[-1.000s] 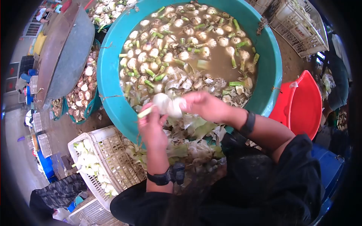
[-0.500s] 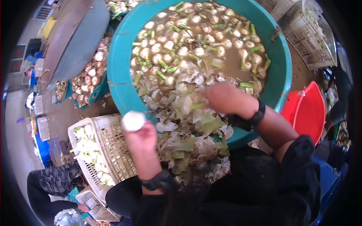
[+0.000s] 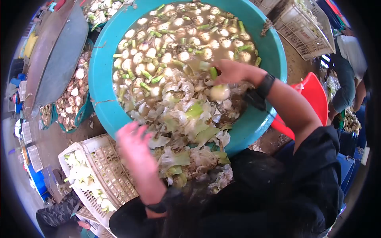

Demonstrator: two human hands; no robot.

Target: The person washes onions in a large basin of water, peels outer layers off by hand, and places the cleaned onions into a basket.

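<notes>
A large teal tub (image 3: pixel 100 79) holds brown water with several white bulbs (image 3: pixel 138 58) with green stems floating in it. My right hand (image 3: pixel 234 72) is over the tub, fingers closed round the green stem of a bulb (image 3: pixel 219 92), whose round end hangs down near the water. My left hand (image 3: pixel 137 146) is blurred, its fingers spread with nothing in them, between the tub's near edge and a white crate (image 3: pixel 115 168). Peeled outer leaves (image 3: pixel 190 119) are heaped in the near part of the tub and over its edge.
The white crate at lower left holds peeled bulbs (image 3: pixel 85 176). A red basin (image 3: pixel 313 99) stands right of the tub. More crates (image 3: pixel 303 33) are at upper right, bags of bulbs (image 3: pixel 73 95) at left. Other people (image 3: pixel 345 75) are at the right edge and lower left.
The white bulb has left my left hand, which has opened. My right hand has moved up from the leaf heap and taken hold of a stemmed bulb. The view has shifted.
</notes>
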